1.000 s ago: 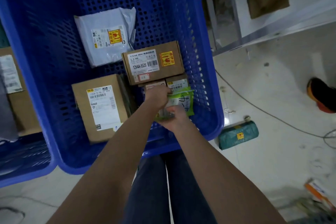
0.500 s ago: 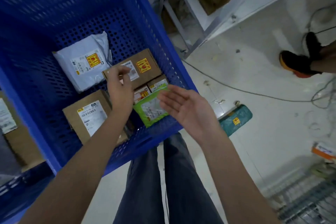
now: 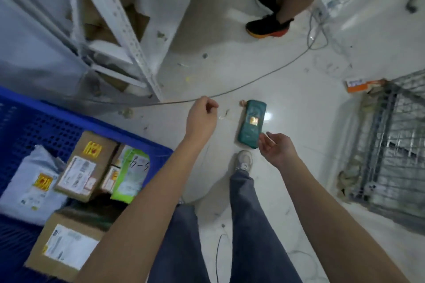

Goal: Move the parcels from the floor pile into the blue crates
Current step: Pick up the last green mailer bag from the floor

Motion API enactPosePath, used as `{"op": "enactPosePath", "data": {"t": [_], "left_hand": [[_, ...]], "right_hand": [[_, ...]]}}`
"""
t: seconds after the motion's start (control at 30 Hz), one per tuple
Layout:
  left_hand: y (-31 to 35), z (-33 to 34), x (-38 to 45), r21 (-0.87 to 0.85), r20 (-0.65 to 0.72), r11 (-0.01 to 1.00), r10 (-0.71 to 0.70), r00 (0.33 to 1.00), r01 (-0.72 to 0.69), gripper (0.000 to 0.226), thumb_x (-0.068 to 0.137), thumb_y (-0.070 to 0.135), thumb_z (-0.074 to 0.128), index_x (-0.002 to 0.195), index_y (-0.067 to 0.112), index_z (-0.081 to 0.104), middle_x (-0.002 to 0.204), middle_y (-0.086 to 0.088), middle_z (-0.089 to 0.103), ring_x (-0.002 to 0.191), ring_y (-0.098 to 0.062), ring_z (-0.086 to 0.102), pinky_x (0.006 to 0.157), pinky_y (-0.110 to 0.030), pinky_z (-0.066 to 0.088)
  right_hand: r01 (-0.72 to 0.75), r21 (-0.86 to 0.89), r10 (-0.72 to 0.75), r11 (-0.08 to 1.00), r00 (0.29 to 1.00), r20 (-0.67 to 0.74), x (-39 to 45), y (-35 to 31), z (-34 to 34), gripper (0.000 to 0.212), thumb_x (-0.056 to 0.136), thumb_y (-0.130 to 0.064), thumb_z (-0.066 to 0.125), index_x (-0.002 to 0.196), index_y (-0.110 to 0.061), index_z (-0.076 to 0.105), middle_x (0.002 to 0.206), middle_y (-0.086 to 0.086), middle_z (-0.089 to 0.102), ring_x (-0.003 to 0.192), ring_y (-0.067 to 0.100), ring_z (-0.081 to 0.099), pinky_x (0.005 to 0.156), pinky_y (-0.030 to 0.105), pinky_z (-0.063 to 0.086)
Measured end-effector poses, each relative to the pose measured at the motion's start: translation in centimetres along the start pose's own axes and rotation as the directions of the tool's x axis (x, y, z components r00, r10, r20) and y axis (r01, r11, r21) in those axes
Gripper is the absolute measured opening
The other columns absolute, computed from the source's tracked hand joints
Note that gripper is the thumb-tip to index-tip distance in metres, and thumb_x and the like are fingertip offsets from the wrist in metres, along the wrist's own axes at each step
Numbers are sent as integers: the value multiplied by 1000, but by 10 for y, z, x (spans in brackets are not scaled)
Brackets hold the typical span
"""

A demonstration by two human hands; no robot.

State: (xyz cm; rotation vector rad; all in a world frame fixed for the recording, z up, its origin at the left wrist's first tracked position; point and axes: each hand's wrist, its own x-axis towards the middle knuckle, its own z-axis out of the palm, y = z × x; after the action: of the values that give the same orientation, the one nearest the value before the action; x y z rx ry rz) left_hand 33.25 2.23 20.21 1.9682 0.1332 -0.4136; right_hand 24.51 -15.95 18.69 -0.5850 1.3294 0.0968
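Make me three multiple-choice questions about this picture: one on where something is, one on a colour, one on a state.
1. Where is the teal parcel?
A. in the blue crate
B. on the floor
C. on the shelf

2. What colour is the mailer with handwriting in the crate?
A. green
B. red
C. black

3. What does the right hand hold?
A. a box
B. the cable
C. nothing

Answers: 1 B, it lies on the white floor outside the crate. 2 A, its wrapper is bright green. 3 C, its fingers are open and empty beside the parcel.

Parcel stockroom: blue crate (image 3: 69, 119), metal shelving (image 3: 119, 30), labelled parcels (image 3: 77, 167).
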Motion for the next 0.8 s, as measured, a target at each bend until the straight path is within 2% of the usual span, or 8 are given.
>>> {"op": "enactPosePath", "data": {"t": [0.13, 0.2, 0.27, 0.37, 0.43, 0.57, 0.7, 0.8], "left_hand": [[-11, 81, 20, 61, 158, 998, -9, 987, 0, 24, 84, -8, 45, 83, 8, 63, 91, -9, 66, 82, -14, 56, 69, -8, 40], [-21, 112, 32, 105, 168, 993, -66, 984, 49, 25, 85, -7, 45, 81, 11, 61, 92, -14, 67, 81, -16, 56, 74, -17, 44], [-32, 141, 48, 267, 208, 956, -184, 961, 126, 19, 89, 1, 45, 87, 10, 61, 98, -14, 67, 85, -20, 57, 78, -28, 45], [-53, 179, 71, 587, 304, 783, -449, 840, 205, 23, 94, 14, 42, 107, 2, 57, 113, -17, 63, 100, -30, 59, 86, -34, 46], [-66, 201, 87, 682, 314, 688, -582, 750, 249, 35, 94, 15, 40, 119, -5, 52, 122, -24, 58, 111, -37, 56, 94, -38, 45], [-92, 247, 117, 708, 291, 639, -652, 700, 300, 38, 94, 17, 41, 123, -5, 49, 126, -22, 56, 112, -36, 55, 92, -36, 45], [-121, 297, 148, 664, 373, 702, -610, 699, 258, 40, 94, 24, 45, 132, 13, 43, 117, -10, 59, 101, -27, 58, 85, -31, 43], [-155, 337, 180, 618, 418, 746, -579, 700, 248, 50, 93, 28, 50, 140, 18, 36, 131, -10, 53, 113, -26, 55, 88, -29, 40]], "right_hand": [[-83, -28, 79, 996, 990, -118, 41, -36, -65, 19, 93, -9, 36, 83, -7, 51, 85, 11, 61, 73, 21, 58, 59, 27, 53], [-113, -82, 102, 990, 986, -130, 58, -52, -90, 21, 95, -12, 35, 86, -6, 53, 90, 14, 63, 76, 24, 60, 66, 30, 51], [-127, -126, 110, 984, 985, -131, 77, -71, -109, 26, 98, -16, 32, 92, -6, 55, 94, 14, 64, 80, 25, 61, 71, 32, 51], [-132, -235, 94, 963, 982, -166, 112, -96, -128, 27, 100, -19, 33, 106, -5, 55, 94, 14, 64, 81, 25, 61, 71, 31, 51], [-133, -365, 64, 921, 979, -194, 138, -105, -133, 25, 98, -17, 40, 110, -4, 57, 97, 16, 65, 79, 25, 62, 69, 30, 52], [-103, -611, -5, 785, 985, -173, 197, -97, -126, 27, 96, -14, 45, 115, -3, 59, 97, 14, 62, 81, 24, 58, 65, 26, 48], [-88, -675, -29, 733, 987, -161, 266, -76, -116, 33, 93, -9, 45, 121, 2, 57, 102, 12, 58, 92, 22, 50, 81, 31, 40], [-71, -722, -66, 688, 985, -159, 335, -73, -106, 38, 91, -13, 49, 128, -4, 53, 120, 14, 60, 99, 23, 53, 87, 29, 40]]}}
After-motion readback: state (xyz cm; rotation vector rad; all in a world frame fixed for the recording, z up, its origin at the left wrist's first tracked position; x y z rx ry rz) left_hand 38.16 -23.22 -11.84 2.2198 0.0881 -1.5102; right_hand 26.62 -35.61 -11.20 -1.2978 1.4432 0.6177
